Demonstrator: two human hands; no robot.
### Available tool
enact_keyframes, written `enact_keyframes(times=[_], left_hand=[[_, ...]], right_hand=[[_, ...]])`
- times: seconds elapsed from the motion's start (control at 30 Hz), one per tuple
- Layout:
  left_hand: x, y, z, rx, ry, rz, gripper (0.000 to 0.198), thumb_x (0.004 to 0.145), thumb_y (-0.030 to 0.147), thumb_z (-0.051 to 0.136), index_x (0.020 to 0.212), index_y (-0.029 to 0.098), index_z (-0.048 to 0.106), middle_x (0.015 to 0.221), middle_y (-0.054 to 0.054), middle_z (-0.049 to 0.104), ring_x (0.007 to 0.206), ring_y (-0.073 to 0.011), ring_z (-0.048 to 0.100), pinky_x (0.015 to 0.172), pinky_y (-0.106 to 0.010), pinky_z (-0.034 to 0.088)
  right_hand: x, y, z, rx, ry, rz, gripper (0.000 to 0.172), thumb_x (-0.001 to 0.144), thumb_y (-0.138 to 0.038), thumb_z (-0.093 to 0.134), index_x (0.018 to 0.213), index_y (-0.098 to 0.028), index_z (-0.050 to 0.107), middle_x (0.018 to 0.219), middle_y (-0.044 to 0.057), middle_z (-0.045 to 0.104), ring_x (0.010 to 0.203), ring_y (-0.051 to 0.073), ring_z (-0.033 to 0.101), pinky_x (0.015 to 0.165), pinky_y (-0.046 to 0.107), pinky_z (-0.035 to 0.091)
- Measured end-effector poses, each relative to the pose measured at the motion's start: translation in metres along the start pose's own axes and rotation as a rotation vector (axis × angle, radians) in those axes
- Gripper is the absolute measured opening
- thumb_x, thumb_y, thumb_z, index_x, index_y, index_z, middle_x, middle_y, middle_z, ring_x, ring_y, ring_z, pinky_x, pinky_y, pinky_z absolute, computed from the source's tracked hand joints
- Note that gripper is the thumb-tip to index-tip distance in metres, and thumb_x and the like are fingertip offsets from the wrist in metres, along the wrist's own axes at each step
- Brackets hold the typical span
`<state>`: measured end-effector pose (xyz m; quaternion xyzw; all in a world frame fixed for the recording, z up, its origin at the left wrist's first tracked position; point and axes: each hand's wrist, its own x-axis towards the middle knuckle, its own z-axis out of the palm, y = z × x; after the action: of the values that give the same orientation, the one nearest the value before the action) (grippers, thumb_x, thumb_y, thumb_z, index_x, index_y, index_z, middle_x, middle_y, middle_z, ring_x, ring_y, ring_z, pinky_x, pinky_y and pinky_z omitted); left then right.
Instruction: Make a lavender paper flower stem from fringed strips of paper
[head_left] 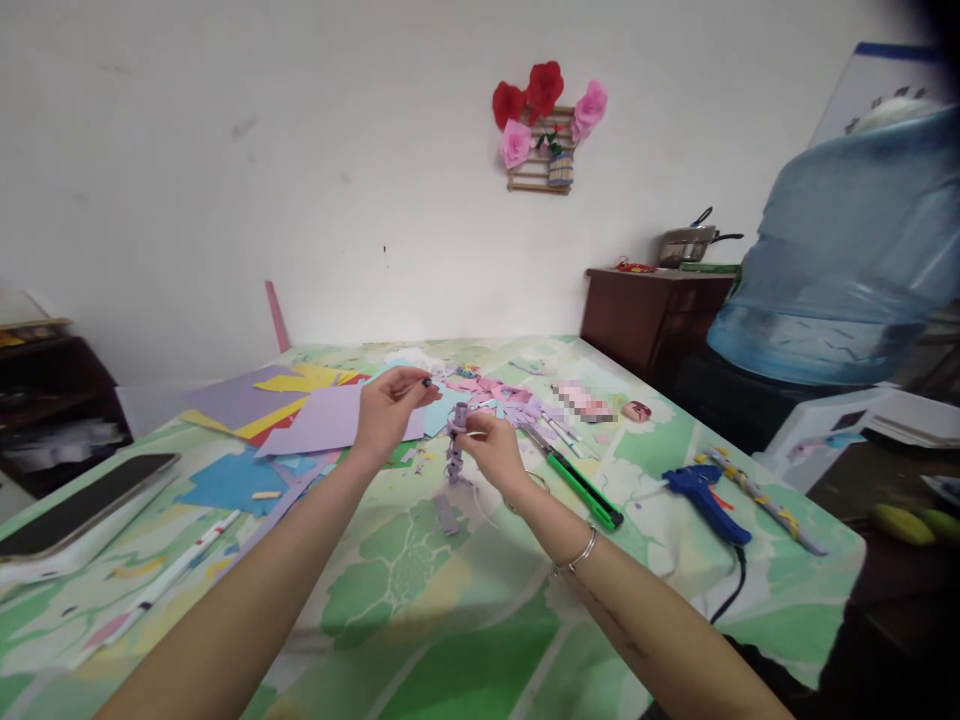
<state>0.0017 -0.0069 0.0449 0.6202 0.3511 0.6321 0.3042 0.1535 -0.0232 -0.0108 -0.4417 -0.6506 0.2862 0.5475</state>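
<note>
Near the middle of the table, my right hand [495, 456] is closed on an upright purple paper model [455, 463], a thin stem with dark marks and small cut pieces on it. My left hand [391, 408] is raised just to the left of the model's top. Its thumb and forefinger pinch a small dark piece [427, 381], too small to name. A short purple paper strip [447, 515] lies in front of the model's foot.
Purple paper sheets [322, 418], blue paper [232, 482] and a phone [82, 505] lie on the left. Pink and purple scraps [499, 390] are behind my hands. A green utility knife [581, 488], a blue glue gun [709, 500] with its cord and a decorated stick [765, 503] lie right.
</note>
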Motion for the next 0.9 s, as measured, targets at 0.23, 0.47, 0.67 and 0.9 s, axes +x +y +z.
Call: enact_keyframes(times=[0.23,0.47,0.67,0.9], left_hand=[[-0.012,-0.072,-0.084,0.84,-0.027,-0.027,0.016,0.071,0.021,0.052,0.084,0.021,0.063,0.084,-0.006,0.069,0.089,-0.027,0.064,0.084,-0.045,0.048],[-0.033,-0.064,-0.087,0.898,0.029,0.132,0.022,0.071,0.027,0.058,0.091,0.022,0.065,0.13,-0.012,0.048,0.125,-0.0318,0.038,0.1,-0.052,0.03],[-0.031,-0.025,-0.04,0.145,-0.387,-0.163,0.032,0.073,0.042,0.061,0.095,0.02,0.065,0.102,-0.009,0.067,0.095,-0.0236,0.062,0.079,-0.036,0.05],[-0.035,-0.042,-0.027,-0.111,-0.456,-0.239,0.024,0.068,0.033,0.069,0.083,0.015,0.065,0.079,-0.006,0.069,0.076,-0.0181,0.063,0.071,-0.03,0.048]], right_hand=[[0.004,-0.012,-0.005,0.145,0.083,0.048,0.015,0.061,-0.025,0.062,0.072,-0.016,0.063,0.078,0.004,0.065,0.074,0.017,0.061,0.07,0.029,0.049],[0.009,-0.02,0.005,0.197,0.059,0.101,0.02,0.059,-0.032,0.065,0.07,-0.016,0.061,0.071,0.003,0.064,0.071,0.018,0.059,0.066,0.029,0.046],[0.013,-0.023,0.013,0.111,0.041,0.094,0.023,0.057,-0.035,0.068,0.068,-0.016,0.062,0.073,0.004,0.064,0.074,0.018,0.059,0.071,0.029,0.044],[0.006,-0.02,0.019,0.112,0.034,0.103,0.022,0.059,-0.034,0.067,0.07,-0.016,0.062,0.074,0.003,0.064,0.075,0.018,0.059,0.069,0.028,0.045]])
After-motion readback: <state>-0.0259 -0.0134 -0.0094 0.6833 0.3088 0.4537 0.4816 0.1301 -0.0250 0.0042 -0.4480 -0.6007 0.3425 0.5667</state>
